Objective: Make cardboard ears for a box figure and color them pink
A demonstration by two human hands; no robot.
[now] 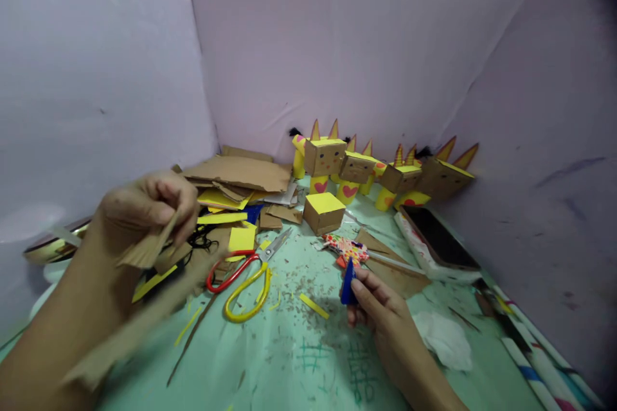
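The left hand [144, 205] is raised above the left side of the table [299, 359], its fingers pinched shut on a strip of brown cardboard [144, 250], blurred so its edges are hard to read. The right hand [380, 314] rests low near the middle of the table, fingers closed around a small dark blue piece [348, 284] held upright. Between the hands lie scissors [245, 282] with one red and one yellow loop handle, blades pointing toward the back wall, amid yellow paper slivers and brown crumbs on the pale green surface. Just beyond the right hand sits a small patterned red object [346, 247], and farther back a cardboard cube with a yellow top [324, 212]. Flat cardboard sheets and yellow paper [236, 183] pile up at the back left. Along the back edge stands a row of box-headed cardboard figures [357, 170] with pointed ears and pink hearts. A dark phone [441, 237] lies toward the right edge, and crumpled white tissue [443, 337] lies right of the wrist.
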